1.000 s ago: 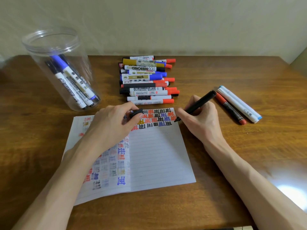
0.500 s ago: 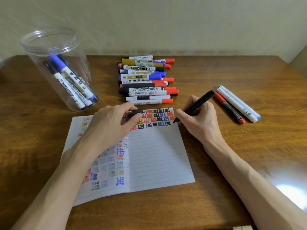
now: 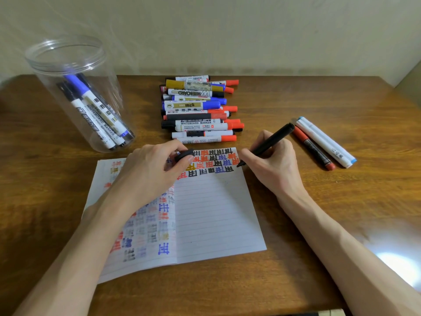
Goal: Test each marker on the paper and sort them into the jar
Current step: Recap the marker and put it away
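Markers (image 3: 95, 110) aslant in clear jar (image 3: 107, 87); right hand (image 3: 271, 166) tight around black marker (image 3: 272, 140), left hand (image 3: 150, 169) tight around black cap (image 3: 185, 154).

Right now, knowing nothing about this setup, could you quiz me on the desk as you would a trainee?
1. True or false: the right hand holds a black marker.
2. What does the left hand pinch?
3. The clear jar stands: A) on the paper, B) left of the marker pile, C) beside the right hand.
Key: 1 true; 2 a black cap; 3 B.
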The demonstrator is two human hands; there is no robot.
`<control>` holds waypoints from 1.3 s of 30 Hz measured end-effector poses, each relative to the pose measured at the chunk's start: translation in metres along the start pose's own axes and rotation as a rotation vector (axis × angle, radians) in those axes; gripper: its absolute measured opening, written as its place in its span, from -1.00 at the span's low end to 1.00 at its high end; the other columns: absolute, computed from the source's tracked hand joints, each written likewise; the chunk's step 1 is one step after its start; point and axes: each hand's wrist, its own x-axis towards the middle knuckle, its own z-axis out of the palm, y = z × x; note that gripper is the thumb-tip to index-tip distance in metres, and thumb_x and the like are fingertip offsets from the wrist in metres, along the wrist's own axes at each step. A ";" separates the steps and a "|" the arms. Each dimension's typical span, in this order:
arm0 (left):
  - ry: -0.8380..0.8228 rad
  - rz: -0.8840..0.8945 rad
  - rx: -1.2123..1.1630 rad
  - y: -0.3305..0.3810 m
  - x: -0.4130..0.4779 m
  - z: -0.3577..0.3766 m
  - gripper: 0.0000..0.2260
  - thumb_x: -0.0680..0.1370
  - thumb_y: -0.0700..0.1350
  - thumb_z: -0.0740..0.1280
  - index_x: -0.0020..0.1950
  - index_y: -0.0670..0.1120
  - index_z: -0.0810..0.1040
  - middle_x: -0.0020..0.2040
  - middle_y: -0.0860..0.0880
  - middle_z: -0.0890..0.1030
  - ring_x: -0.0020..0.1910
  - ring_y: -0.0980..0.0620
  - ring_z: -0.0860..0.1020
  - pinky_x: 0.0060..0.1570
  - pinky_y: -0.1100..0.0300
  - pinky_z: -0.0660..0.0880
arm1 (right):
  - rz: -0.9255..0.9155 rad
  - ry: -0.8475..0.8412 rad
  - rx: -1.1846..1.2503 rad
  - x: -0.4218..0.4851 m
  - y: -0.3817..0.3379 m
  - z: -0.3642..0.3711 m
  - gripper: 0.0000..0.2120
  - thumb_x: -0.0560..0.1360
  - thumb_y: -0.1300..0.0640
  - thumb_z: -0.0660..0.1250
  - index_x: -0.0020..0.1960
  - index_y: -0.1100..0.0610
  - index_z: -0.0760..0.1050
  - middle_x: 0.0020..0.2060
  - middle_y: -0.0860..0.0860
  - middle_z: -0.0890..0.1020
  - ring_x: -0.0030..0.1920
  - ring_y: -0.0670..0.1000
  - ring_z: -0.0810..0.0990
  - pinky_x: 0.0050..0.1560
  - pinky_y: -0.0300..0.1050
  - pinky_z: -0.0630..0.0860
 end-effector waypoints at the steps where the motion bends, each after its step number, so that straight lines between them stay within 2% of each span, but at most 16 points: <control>1: -0.002 0.000 -0.001 0.000 0.000 0.000 -0.77 0.61 0.22 0.27 0.14 0.14 0.58 -0.31 0.30 0.51 -0.35 0.22 0.52 -0.35 0.21 0.42 | 0.004 -0.003 0.000 0.000 0.000 0.001 -0.80 0.48 0.13 0.53 -0.20 0.13 0.53 -0.34 -0.09 0.66 -0.22 -0.17 0.70 -0.28 -0.36 0.55; 7: -0.014 0.000 0.000 0.001 0.000 0.000 -0.78 0.61 0.21 0.28 0.15 0.15 0.56 -0.29 0.32 0.51 -0.36 0.24 0.52 -0.39 0.26 0.40 | 0.020 0.012 0.025 0.000 0.001 0.002 -0.81 0.49 0.05 0.57 -0.18 0.06 0.59 -0.30 -0.09 0.70 -0.19 -0.17 0.71 -0.22 -0.37 0.58; 11: -0.024 0.004 0.000 0.002 0.000 -0.001 -0.77 0.61 0.23 0.26 0.16 0.15 0.56 -0.23 0.29 0.55 -0.32 0.22 0.55 -0.35 0.23 0.46 | 0.030 0.021 0.058 -0.001 -0.001 0.001 -0.79 0.50 -0.01 0.57 -0.17 0.06 0.60 -0.32 -0.12 0.71 -0.20 -0.18 0.71 -0.24 -0.40 0.56; 14: -0.016 0.003 0.001 0.002 0.000 -0.001 -0.77 0.61 0.22 0.27 0.16 0.15 0.57 -0.25 0.30 0.54 -0.32 0.22 0.54 -0.36 0.23 0.45 | 0.038 0.010 0.023 -0.001 -0.001 0.001 -0.78 0.52 -0.03 0.55 -0.16 0.07 0.60 -0.30 -0.08 0.72 -0.19 -0.16 0.72 -0.22 -0.36 0.59; 18: -0.017 -0.002 0.005 0.002 -0.001 -0.001 -0.78 0.62 0.20 0.28 0.16 0.14 0.56 -0.29 0.32 0.50 -0.35 0.24 0.52 -0.38 0.27 0.36 | 0.036 0.008 -0.022 0.000 0.000 0.002 -0.79 0.51 0.00 0.55 -0.20 0.05 0.59 -0.27 -0.05 0.73 -0.19 -0.12 0.73 -0.25 -0.33 0.59; 25: -0.028 -0.003 0.008 0.003 0.000 -0.001 -0.77 0.62 0.22 0.27 0.17 0.15 0.56 -0.23 0.29 0.54 -0.31 0.22 0.55 -0.35 0.23 0.44 | 0.010 -0.026 -0.028 -0.001 0.002 0.002 -0.79 0.49 0.09 0.55 -0.22 0.11 0.57 -0.29 -0.07 0.71 -0.20 -0.15 0.71 -0.28 -0.36 0.55; 30: -0.027 -0.003 -0.002 0.002 0.000 -0.001 -0.76 0.61 0.24 0.26 0.15 0.16 0.56 -0.23 0.25 0.59 -0.30 0.20 0.55 -0.30 0.15 0.54 | 0.034 0.019 -0.006 0.000 0.003 0.000 -0.81 0.50 0.10 0.53 -0.22 0.09 0.56 -0.31 -0.06 0.70 -0.22 -0.13 0.71 -0.25 -0.30 0.60; 34: -0.028 -0.004 -0.003 0.003 0.000 -0.002 -0.77 0.61 0.23 0.26 0.15 0.15 0.56 -0.26 0.30 0.53 -0.32 0.22 0.53 -0.35 0.21 0.45 | 0.009 0.011 -0.025 -0.001 0.001 0.001 -0.79 0.52 0.10 0.52 -0.21 0.07 0.53 -0.28 -0.07 0.67 -0.18 -0.18 0.67 -0.26 -0.40 0.52; 39: -0.011 -0.003 -0.008 0.003 0.000 -0.001 -0.76 0.61 0.21 0.27 0.16 0.13 0.58 -0.33 0.30 0.47 -0.37 0.23 0.48 -0.36 0.23 0.37 | 0.018 -0.022 -0.052 -0.001 0.001 0.001 -0.80 0.50 0.10 0.52 -0.21 0.10 0.54 -0.28 -0.03 0.69 -0.17 -0.09 0.71 -0.21 -0.24 0.63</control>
